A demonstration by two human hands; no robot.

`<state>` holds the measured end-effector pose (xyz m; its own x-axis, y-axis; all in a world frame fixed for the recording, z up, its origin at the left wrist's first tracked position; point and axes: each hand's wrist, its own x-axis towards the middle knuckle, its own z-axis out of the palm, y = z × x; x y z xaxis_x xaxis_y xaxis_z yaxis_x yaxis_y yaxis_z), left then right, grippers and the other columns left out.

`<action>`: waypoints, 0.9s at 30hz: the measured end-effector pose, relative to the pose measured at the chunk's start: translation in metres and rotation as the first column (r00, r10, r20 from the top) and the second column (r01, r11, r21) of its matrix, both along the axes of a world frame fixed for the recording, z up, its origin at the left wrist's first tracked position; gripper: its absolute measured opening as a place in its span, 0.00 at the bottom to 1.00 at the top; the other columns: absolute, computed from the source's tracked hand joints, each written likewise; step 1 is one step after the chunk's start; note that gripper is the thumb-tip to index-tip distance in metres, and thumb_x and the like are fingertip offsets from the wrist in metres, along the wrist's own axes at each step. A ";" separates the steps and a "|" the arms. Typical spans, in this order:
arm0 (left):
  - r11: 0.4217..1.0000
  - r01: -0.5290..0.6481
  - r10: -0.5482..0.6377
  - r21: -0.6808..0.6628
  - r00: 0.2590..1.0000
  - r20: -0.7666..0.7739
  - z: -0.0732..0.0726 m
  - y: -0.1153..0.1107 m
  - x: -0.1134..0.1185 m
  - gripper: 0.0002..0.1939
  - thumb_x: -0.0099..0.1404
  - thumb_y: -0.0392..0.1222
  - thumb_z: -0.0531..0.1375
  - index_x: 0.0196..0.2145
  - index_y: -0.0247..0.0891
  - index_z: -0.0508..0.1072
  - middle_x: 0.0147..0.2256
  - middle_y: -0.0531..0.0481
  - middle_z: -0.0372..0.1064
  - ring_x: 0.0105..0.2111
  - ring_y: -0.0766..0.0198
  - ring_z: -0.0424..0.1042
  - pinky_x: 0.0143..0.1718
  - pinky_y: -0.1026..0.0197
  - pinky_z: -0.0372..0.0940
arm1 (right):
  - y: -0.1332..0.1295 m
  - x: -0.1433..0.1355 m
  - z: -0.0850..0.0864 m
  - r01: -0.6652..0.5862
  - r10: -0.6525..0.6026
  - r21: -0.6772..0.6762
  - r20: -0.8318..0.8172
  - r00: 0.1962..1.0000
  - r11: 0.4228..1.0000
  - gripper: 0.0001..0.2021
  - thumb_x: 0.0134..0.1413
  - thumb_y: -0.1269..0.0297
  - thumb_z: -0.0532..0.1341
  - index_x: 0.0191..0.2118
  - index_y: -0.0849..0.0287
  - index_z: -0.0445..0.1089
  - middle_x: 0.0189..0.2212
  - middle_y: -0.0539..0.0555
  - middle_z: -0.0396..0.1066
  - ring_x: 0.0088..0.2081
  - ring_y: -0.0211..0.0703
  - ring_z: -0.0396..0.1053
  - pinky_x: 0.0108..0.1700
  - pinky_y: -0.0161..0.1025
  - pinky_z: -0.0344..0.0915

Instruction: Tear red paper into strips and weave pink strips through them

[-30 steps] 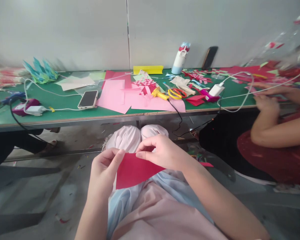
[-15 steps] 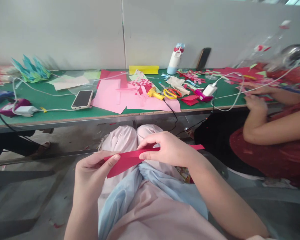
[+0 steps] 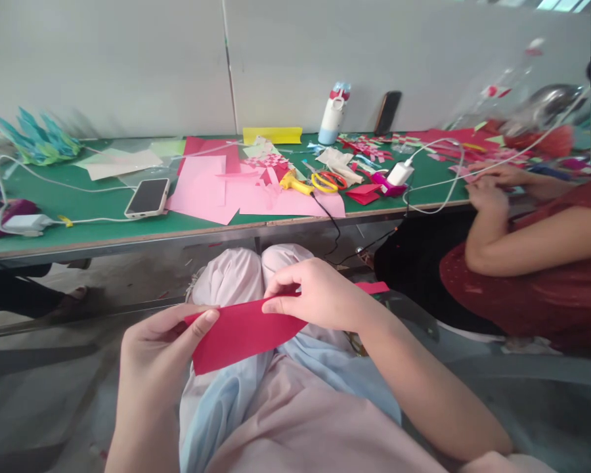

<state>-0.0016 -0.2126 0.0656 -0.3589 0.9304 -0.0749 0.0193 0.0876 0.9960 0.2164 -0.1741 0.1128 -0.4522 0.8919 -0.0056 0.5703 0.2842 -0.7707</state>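
One hand, the left hand (image 3: 157,340), pinched the upper left corner of a red paper (image 3: 243,334) between thumb and fingers; the right hand (image 3: 320,295) nipped its top edge. Over the lap (image 3: 234,276), its long axis ran sideways, rising slightly rightward. Beyond, a paper-strewn green table (image 3: 101,205) stood before a grey wall (image 3: 128,59).

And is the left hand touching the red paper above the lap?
Touching. The head view shows the left hand pinching the red paper near its upper left corner, thumb in front.

Left hand (image 3: 165,338) and right hand (image 3: 322,295) pinch the red paper (image 3: 243,335) farther apart now
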 end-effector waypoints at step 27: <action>0.960 0.158 -0.108 -0.230 0.971 0.213 0.003 0.008 0.013 0.17 0.40 0.48 0.72 0.26 0.34 0.78 0.22 0.46 0.74 0.21 0.62 0.71 0.21 0.65 0.65 | 0.011 -0.002 -0.016 -0.042 0.041 0.010 0.044 0.998 0.999 0.09 0.54 0.66 0.58 0.28 0.59 0.74 0.26 0.49 0.75 0.30 0.36 0.69 0.31 0.34 0.58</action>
